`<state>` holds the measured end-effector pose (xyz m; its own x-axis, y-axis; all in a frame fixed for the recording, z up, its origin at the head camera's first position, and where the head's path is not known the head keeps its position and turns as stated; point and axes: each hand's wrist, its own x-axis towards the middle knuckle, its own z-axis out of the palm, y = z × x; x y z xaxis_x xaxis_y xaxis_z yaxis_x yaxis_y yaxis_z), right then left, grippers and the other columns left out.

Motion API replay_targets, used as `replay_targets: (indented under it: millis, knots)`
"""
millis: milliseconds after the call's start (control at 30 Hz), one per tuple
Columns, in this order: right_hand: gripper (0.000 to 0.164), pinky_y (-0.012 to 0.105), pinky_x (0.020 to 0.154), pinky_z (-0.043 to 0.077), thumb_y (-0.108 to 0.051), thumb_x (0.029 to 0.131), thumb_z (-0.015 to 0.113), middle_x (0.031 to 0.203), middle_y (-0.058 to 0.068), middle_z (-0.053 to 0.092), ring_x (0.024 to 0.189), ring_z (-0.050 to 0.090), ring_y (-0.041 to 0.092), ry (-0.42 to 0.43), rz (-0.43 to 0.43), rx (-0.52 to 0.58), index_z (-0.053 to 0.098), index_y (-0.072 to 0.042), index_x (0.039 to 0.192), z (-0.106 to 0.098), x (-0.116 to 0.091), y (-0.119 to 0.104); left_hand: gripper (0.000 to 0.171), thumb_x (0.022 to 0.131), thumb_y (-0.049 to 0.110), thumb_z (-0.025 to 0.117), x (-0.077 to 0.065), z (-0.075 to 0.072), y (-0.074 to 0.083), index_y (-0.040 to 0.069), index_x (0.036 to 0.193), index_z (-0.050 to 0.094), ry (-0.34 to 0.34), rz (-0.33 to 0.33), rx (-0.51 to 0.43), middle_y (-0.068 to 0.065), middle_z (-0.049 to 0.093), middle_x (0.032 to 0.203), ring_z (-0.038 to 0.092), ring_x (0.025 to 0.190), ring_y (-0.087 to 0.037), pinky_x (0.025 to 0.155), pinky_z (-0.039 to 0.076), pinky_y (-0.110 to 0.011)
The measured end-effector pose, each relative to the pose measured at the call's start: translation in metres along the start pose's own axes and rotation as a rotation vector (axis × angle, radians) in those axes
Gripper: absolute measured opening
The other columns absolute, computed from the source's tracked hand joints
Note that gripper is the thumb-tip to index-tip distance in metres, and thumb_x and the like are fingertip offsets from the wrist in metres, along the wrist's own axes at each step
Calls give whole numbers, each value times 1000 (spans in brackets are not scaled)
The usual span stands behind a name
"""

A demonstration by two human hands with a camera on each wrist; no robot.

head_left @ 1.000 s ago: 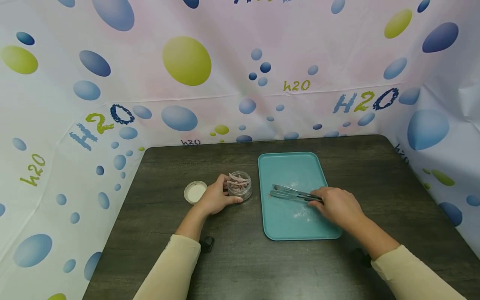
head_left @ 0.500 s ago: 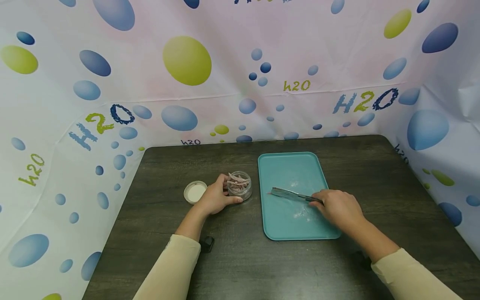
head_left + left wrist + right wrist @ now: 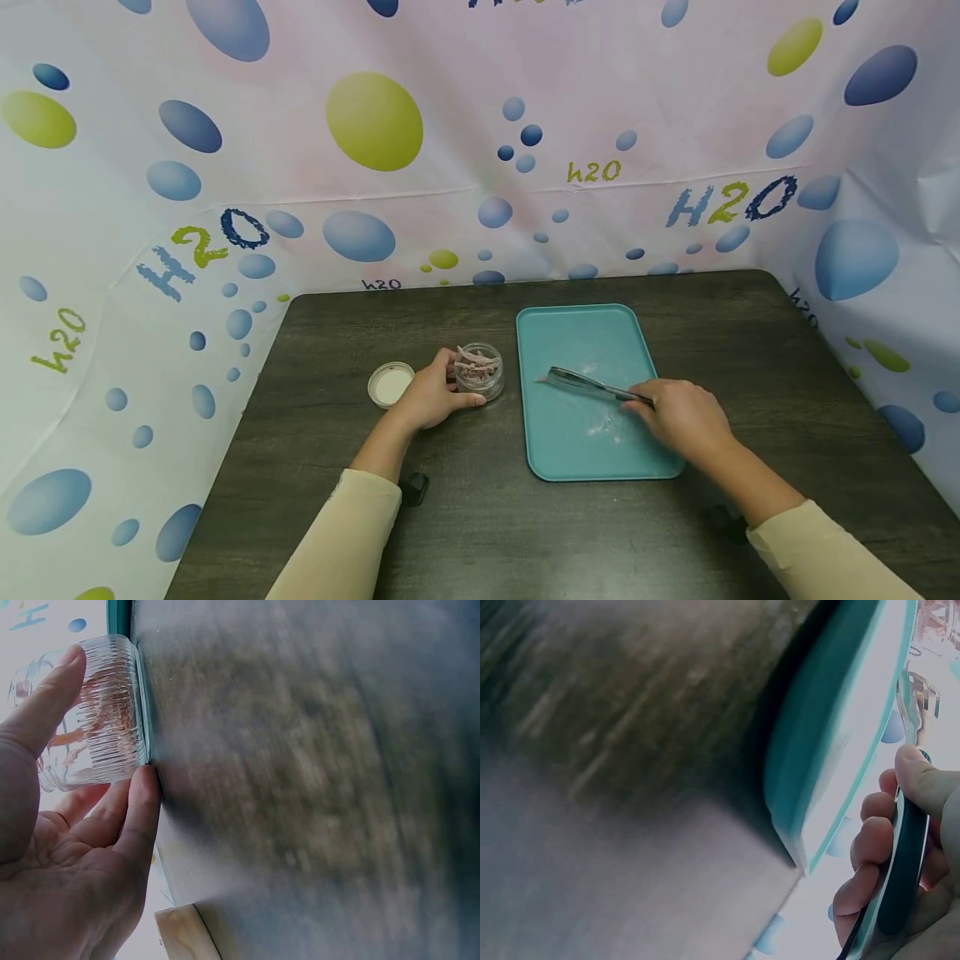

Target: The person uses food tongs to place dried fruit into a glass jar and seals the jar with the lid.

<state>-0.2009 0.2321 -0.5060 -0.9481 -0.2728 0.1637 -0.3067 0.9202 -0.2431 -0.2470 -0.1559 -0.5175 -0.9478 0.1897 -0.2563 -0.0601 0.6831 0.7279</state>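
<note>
My left hand (image 3: 433, 393) holds a small glass jar (image 3: 480, 385) on the table, thumb in front and fingers behind. In the left wrist view the jar's ribbed glass (image 3: 112, 712) shows between thumb and fingers. Pinkish-brown strips (image 3: 477, 364) fill it, some reaching the open rim. Over the teal tray (image 3: 555, 454) my right hand (image 3: 686, 417) grips metal tongs (image 3: 596, 385) by their dark handle (image 3: 906, 862). The tongs' arms are pressed together, pointing left. A tiny pinkish piece (image 3: 542, 380) shows at their tip; whether it is pinched cannot be told.
A round lid (image 3: 390, 385), pale inside, lies left of the jar, beside my left hand; its edge (image 3: 184, 934) looks like light wood in the left wrist view. White powdery marks (image 3: 603, 427) dot the tray. A patterned curtain (image 3: 480, 167) stands behind the dark table (image 3: 480, 533).
The tongs' arms were apart a second ago and are now pressed together. Their tip dipped towards the tray, then rose slightly with the small piece at its end. My left hand stays put.
</note>
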Motion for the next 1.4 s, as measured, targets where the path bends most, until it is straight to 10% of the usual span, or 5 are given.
replay_targets:
  millis: [1400]
  knots:
    - [22,30,51,51,-29,97,83,108,9,85,77,76,23,73,-71,13,85,-11,111,-14,47,-69,84,93,42,88,1,0,-2,11,155,41,0,-10,-18,-23,57,159,66,139,-40,117,55,-55]
